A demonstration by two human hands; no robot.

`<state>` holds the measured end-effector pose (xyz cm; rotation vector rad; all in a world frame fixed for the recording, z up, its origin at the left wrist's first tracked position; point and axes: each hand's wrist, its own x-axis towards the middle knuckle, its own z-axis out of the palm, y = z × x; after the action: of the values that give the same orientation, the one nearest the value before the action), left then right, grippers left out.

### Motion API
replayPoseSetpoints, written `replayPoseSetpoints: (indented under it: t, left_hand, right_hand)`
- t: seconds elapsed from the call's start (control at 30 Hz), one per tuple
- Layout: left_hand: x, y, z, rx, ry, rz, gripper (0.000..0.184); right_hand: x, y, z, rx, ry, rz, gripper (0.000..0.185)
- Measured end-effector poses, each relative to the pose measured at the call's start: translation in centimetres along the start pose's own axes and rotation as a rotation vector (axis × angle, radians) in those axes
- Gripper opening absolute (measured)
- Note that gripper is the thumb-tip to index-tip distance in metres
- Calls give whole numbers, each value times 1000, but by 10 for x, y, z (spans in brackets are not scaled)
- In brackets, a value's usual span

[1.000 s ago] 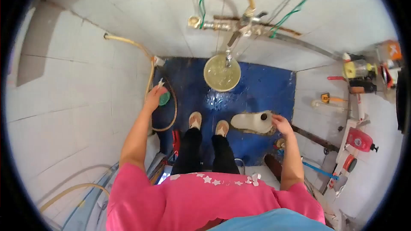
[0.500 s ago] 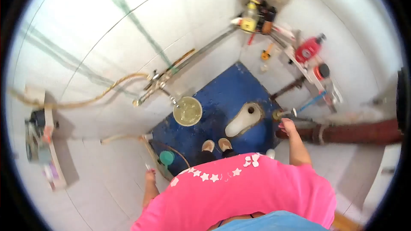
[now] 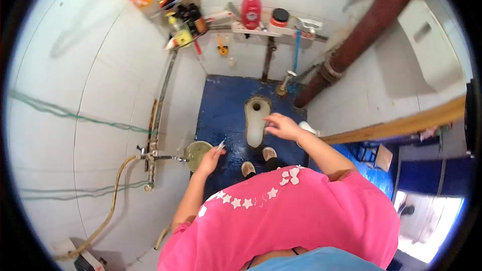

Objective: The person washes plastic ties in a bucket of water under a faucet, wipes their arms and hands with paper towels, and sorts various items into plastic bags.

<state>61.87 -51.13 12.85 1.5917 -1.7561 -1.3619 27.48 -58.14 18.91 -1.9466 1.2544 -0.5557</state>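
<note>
Gripping a small white item [image 3: 221, 145], the left hand [image 3: 210, 160] is closing its fingers around the lower part, with the tip sticking out past them. Item is pointing away from the body, hanging over the blue floor [image 3: 226, 103], just right of the bucket [image 3: 192, 153] in the view. What exactly it is: too small to tell. Left hand is partly overlapping the bucket's edge in view; contact with it, cannot tell.

Right hand [image 3: 282, 126] is hovering released, fingers loosely bent, fingertips overlapping the side of the squat toilet [image 3: 255, 125] in view. Height above it is not showing clearly.

Bucket is standing on the floor at the left wall and holding water, with the tap [image 3: 176, 158] reaching over its rim. Yellowish hose [image 3: 115, 190] is running from the tap fittings down the wall. Shoes [image 3: 269, 153] are resting on the floor near the toilet's closer end.

Far wall: narrow shelf [image 3: 268, 32] is carrying a red bottle [image 3: 251, 11] and, beside it, a jar with a black lid [image 3: 279, 17]. Yellow-orange tool [image 3: 222, 46] is hanging lower, left of them. Thick brown pipe [image 3: 359, 37] is slanting along the right side.
</note>
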Motion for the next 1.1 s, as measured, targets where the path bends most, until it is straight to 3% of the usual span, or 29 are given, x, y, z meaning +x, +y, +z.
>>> replayPoseSetpoints:
  t: [0.03, 0.13, 0.23, 0.3, 0.37, 0.4, 0.5, 0.67, 0.83, 0.9, 0.97, 1.03, 1.1]
  left_hand:
    - [23, 17, 11, -49, -92, 122, 29]
    - [48, 121, 38, -23, -298, 274, 27]
    - [63, 162, 76, -61, -458, 364, 26]
    - [70, 182, 102, -105, -675, 381, 27]
    - [80, 198, 136, -315, -894, 342, 28]
    - [84, 204, 157, -367, -1006, 247, 29]
    - [82, 239, 210, -290, -1208, 139, 29]
    - [68, 286, 295, 90, -1405, 145, 30]
    - [68, 278, 367, 199, -1550, 178, 23]
    - [58, 297, 381, 334, -1505, 36, 24]
    - [65, 302, 397, 347, -1585, 79, 26]
    - [65, 323, 415, 329, -1716, -122, 29]
    - [65, 337, 436, 360, -1744, -169, 29]
  right_hand:
    - [-4, -26, -3, 29, 29, -95, 34]
    - [-20, -77, -18, 76, 16, -104, 32]
    - [-50, -60, -34, -34, 104, -171, 29]
    - [-81, -42, -46, -27, 204, -127, 24]
    - [-119, -25, -58, 97, 265, -42, 21]
    - [-137, -15, -58, 35, 418, -65, 18]
    - [-205, -3, -78, 47, 460, 156, 18]
    - [-294, 24, -66, 3, 626, 315, 23]
    - [-347, 39, -55, -22, 739, 546, 26]
    - [-362, 43, -53, -19, 782, 576, 27]
    - [-373, 44, -53, 33, 851, 614, 25]
    - [-384, 48, -51, 217, 1033, 605, 21]
    - [-393, 49, -55, 343, 1114, 645, 19]
